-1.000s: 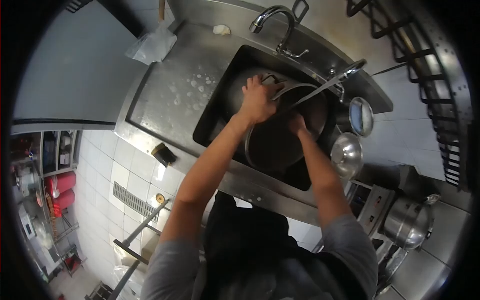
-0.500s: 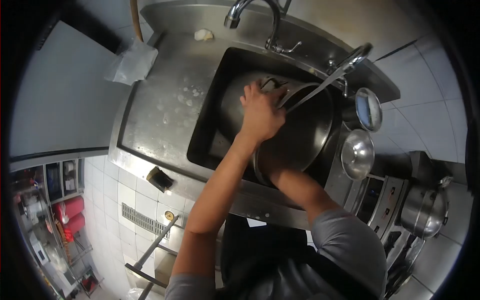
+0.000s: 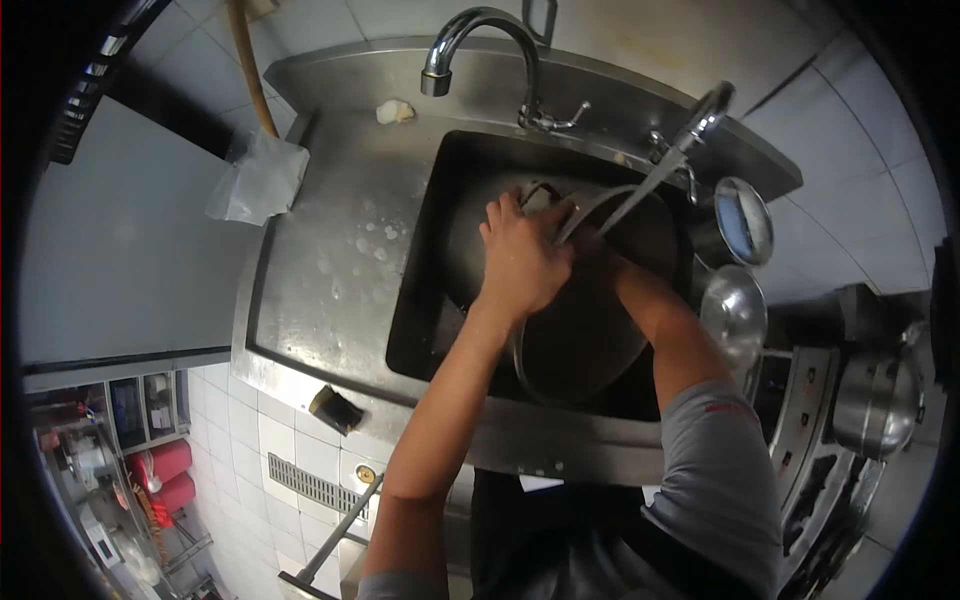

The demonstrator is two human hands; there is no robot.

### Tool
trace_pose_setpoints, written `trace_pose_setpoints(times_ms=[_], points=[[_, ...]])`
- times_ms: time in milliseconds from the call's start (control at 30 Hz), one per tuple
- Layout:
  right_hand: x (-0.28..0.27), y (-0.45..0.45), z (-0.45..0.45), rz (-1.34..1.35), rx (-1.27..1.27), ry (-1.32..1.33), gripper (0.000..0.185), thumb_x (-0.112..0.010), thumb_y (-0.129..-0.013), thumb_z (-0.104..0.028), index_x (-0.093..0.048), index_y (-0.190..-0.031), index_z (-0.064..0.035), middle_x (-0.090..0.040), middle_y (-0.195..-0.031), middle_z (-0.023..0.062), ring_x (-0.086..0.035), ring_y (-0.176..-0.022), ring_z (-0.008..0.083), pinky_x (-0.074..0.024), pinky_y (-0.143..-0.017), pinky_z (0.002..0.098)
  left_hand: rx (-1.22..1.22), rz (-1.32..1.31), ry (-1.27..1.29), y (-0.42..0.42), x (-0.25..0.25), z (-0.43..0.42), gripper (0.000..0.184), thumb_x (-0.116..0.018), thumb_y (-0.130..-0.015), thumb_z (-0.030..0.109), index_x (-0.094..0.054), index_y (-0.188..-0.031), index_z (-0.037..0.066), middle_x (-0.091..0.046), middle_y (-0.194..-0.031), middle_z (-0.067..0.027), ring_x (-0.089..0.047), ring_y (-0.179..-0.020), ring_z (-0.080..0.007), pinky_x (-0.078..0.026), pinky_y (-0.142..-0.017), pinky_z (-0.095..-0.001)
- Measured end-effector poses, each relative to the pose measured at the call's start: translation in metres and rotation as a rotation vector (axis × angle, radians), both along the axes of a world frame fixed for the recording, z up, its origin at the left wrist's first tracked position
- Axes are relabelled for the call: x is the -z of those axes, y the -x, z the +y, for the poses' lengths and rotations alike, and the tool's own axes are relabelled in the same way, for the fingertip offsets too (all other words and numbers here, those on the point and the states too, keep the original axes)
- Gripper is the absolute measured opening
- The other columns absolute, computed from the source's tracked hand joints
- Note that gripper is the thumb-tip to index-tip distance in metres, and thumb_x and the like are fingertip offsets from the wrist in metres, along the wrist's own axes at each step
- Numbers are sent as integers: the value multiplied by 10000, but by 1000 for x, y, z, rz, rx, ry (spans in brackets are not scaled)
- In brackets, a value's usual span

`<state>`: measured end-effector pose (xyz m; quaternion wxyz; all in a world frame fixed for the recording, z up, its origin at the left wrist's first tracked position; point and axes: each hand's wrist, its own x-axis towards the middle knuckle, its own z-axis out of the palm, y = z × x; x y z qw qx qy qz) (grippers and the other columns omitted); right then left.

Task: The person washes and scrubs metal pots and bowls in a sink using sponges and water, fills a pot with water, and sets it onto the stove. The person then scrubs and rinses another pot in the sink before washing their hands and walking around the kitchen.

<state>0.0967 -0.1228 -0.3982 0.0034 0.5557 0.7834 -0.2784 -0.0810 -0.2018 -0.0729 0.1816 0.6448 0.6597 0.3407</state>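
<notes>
A large round metal pot (image 3: 585, 345) is tilted in the dark sink (image 3: 410, 335), its opening facing up. My left hand (image 3: 525, 260) grips the pot at its rim, beside a dark loop handle (image 3: 541, 192). My right hand (image 3: 592, 250) reaches inside the pot near the upper wall; its fingers are blurred and partly hidden, so what they hold cannot be made out. Water runs from the right faucet (image 3: 708, 112) into the pot, passing close to both hands. The left faucet (image 3: 437, 80) shows no water.
Beside the sink on the right stand a metal bowl (image 3: 733, 318) and a container with something blue (image 3: 738, 222). A dark brush or sponge (image 3: 335, 410) lies on the front edge. A plastic bag (image 3: 262, 180) hangs at the counter's left, and a whitish lump (image 3: 395, 111) lies behind.
My right hand has moved from the pot's near side back to its far upper wall. My left hand stays at the rim. The view has shifted.
</notes>
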Motion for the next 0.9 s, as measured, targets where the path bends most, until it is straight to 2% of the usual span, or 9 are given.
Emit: trace_pose_setpoints(times_ms=[167,233,367,467,500,567,667,767,900], points=[[1,46,9,150,73,-9,399,-428,-982,-307,-478,-1267,-31,-526,-1244,95,-488,-1136,167,-385,-980,329,-14,-6,-19,4,5,-4,508,-621,-704,168,-632,-1211,196,-408,-1299,-275,-386,-1214,-410,-324,-1027,-479],[-47,68,-18,544,196,105,397,-433,-983,-303,-478,-1268,-31,-527,-1241,94,-489,-1133,167,-386,-978,330,-12,-27,-21,-3,1,-5,508,-626,-703,173,-632,-1211,199,-408,-1300,-274,-384,-1216,-411,-323,-1028,-479],[-178,90,-94,1867,601,1157,393,-443,-984,-297,-478,-1270,-30,-529,-1236,92,-491,-1127,168,-388,-975,331,-102,31,-2,-4,-2,-5,469,-668,-733,288,-646,-1193,203,-431,-1276,-279,-396,-1209,-413,-333,-1026,-472],[-222,80,-147,1732,498,1030,451,-520,-950,-339,-473,-1273,-29,-527,-1248,90,-505,-1116,204,-409,-956,341,-16,-33,32,7,-15,5,560,-656,-764,538,-673,-1142,124,-597,-1068,-262,-472,-1094,-408,-386,-969,-460],[-258,63,-164,1114,124,645,436,-566,-914,-375,-528,-1214,-62,-616,-1146,106,-596,-1054,223,-465,-883,368,7,-26,25,8,-22,7,560,-656,-764,538,-673,-1142,124,-597,-1068,-262,-472,-1094,-408,-386,-969,-460],[-243,63,-182,646,68,-14,285,-617,-859,-261,-603,-1069,-69,-660,-928,68,-637,-863,180,-484,-732,368,134,61,186,4,-33,16,585,-659,-757,536,-669,-1138,92,-661,-951,-211,-488,-1071,-397,-398,-960,-437],[-255,60,-167,528,138,133,245,-579,-827,-178,-606,-1013,-20,-626,-855,99,-580,-774,173,-466,-723,375,196,191,209,-21,-42,30,635,-681,-717,561,-671,-1121,72,-668,-968,-193,-496,-1091,-391,-409,-966,-440],[-267,38,-167,1246,407,417,89,-582,-807,-91,-583,-725,-60,-580,-684,-20,-498,-562,92,-353,-483,362,232,275,214,-57,-63,46,657,-690,-693,580,-679,-1080,49,-656,-1016,-197,-490,-1131,-395,-414,-980,-433],[-312,25,-165,1722,544,463,45,-598,-746,-24,-590,-767,-63,-544,-657,-24,-498,-627,90,-404,-619,293,171,577,310,-113,-113,47,693,-693,-686,599,-674,-1061,17,-639,-1077,-211,-538,-1141,-353,-445,-954,-400]])
